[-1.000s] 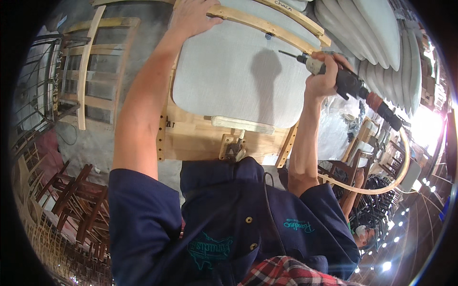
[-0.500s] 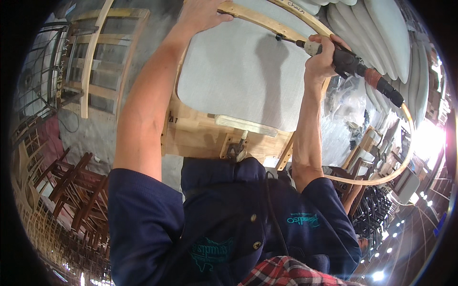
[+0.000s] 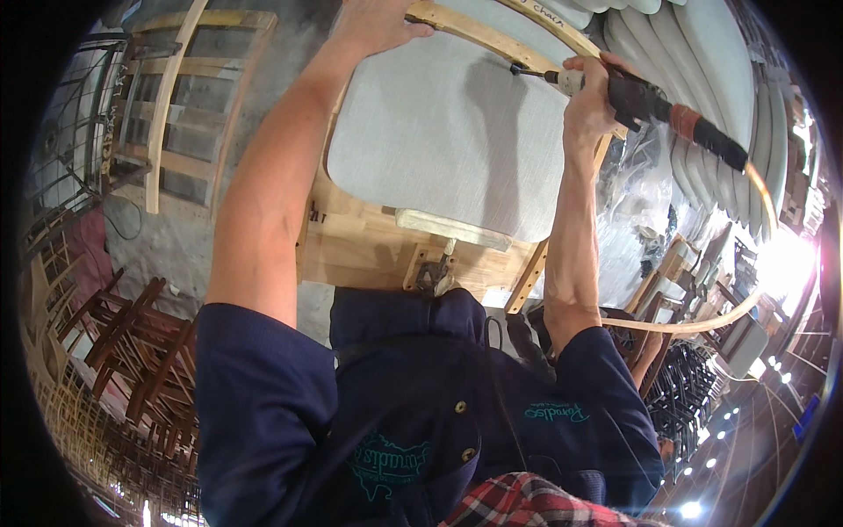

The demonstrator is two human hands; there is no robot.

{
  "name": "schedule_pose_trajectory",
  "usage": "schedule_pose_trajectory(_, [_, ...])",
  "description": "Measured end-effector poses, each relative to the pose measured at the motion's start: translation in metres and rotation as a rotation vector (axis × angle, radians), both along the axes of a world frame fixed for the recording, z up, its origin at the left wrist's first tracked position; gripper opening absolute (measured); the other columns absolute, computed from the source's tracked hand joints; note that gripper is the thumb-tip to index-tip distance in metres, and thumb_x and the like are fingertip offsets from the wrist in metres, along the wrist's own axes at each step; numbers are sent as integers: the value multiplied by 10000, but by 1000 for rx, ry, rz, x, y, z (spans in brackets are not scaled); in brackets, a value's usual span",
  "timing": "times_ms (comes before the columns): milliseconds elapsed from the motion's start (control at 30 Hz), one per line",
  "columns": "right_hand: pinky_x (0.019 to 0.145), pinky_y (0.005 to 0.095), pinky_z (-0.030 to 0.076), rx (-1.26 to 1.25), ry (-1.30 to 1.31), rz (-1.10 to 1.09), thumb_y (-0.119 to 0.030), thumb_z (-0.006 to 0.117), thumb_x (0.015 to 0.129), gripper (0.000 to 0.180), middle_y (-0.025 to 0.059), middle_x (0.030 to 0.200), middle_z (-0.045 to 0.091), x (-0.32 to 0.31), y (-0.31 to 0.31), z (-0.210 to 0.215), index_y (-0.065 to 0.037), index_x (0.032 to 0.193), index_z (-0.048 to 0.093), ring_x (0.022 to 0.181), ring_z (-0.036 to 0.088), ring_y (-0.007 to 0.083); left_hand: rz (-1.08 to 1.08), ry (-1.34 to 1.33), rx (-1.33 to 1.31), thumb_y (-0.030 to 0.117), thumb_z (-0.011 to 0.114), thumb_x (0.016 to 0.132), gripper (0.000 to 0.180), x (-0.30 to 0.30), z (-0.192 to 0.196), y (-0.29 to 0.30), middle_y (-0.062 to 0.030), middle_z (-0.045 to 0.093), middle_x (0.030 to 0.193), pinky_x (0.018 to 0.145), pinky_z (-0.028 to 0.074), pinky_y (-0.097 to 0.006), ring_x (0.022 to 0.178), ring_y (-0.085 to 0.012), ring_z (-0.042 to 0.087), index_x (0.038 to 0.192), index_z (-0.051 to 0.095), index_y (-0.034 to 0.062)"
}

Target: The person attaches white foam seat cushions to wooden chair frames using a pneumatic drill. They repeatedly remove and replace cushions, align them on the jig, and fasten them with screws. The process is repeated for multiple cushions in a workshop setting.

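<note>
Above the dark-shirted torso, a wooden chair frame (image 3: 369,250) with a grey upholstered panel (image 3: 448,140) fills the middle. Both forearms reach straight up: the left hand (image 3: 373,22) curls over the frame's top rail, and the right hand (image 3: 590,92) is clenched around a black pneumatic tool (image 3: 654,105), its tip touching the rail.

The person is wearing a dark navy short-sleeved work shirt (image 3: 395,422) with small round buttons and teal embroidered chest markings, forearms showing bare below the sleeves, over red plaid fabric (image 3: 518,501).
</note>
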State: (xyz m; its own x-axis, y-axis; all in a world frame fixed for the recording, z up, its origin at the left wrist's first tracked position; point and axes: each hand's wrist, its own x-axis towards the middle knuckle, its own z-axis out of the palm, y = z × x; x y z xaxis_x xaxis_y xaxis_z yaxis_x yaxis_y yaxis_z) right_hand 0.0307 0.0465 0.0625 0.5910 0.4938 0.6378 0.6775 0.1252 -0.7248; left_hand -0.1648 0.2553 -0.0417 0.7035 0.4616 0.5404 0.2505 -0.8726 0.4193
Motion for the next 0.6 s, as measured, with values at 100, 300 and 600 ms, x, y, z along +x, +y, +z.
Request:
schedule_pose_trajectory(100, [818, 251, 497, -1, -11, 149, -8, 634, 869, 40, 22, 679, 719, -5, 12, 3, 17, 892, 655, 720, 649, 105, 22, 24, -12, 360, 895, 635, 410, 1, 4, -3, -47, 634, 978, 931, 431, -452, 1025, -286, 585, 956, 733, 163])
schedule_pose_trajectory(300, [809, 241, 502, 46, 113, 196, -10, 633, 902, 51, 24, 685, 723, -6, 17, -1, 2, 947, 611, 713, 655, 92, 14, 30, -45, 344, 890, 646, 385, 0, 5, -2, -56, 654, 994, 946, 443, -433, 1032, -293, 596, 943, 740, 151])
schedule_pose_trajectory(600, [823, 239, 491, 27, 55, 199, -8, 610, 899, 34, 15, 703, 724, -5, 18, -1, -20, 885, 639, 727, 646, 96, 11, 43, -64, 346, 895, 644, 402, 1, 6, -3, -54, 657, 988, 947, 452, -430, 1045, -290, 595, 957, 744, 145])
